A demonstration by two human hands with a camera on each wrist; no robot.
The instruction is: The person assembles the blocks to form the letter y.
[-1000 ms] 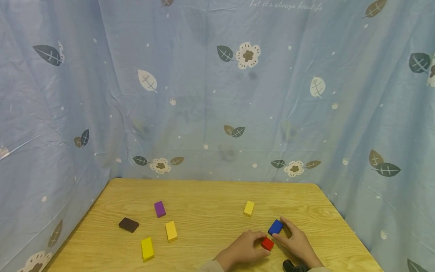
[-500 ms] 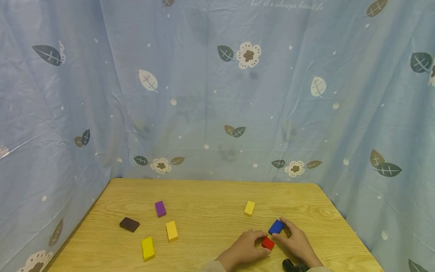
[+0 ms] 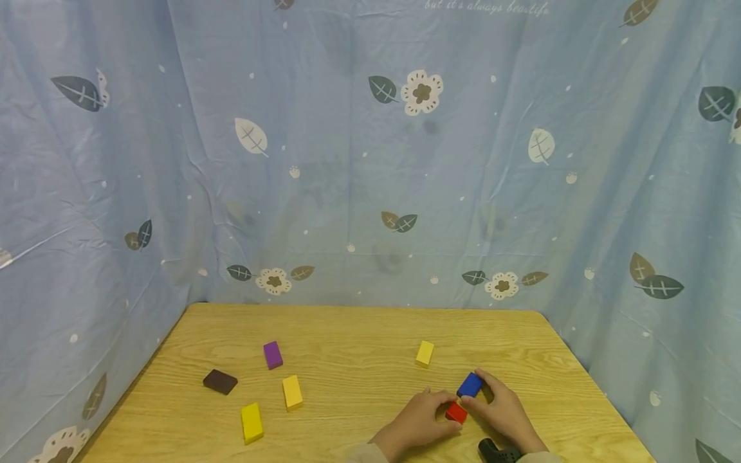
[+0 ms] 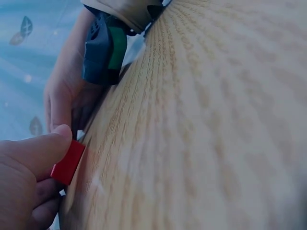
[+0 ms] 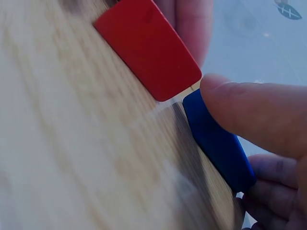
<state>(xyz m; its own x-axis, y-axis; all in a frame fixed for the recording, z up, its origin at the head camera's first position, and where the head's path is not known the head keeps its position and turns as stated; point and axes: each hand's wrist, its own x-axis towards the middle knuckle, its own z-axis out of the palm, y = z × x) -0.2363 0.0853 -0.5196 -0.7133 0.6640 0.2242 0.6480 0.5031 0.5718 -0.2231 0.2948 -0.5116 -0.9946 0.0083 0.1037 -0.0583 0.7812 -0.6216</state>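
- While your left grip [image 3: 417, 419] is pinching the red block [image 3: 457, 413] close to the tabletop [image 3: 347, 360], you're bracing two opposite sides, apparently for steadiness.
- Your right grip [image 3: 505, 411] is pinching the blue block [image 3: 469, 385] just beyond, likely for control.

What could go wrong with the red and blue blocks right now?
The red block and blue block sit very close, so one might bump the other crooked. The left grip and right grip are close too, so they could knock together. And the right thumb is by the gap between the blocks, so it might get pinched if they're pushed together.
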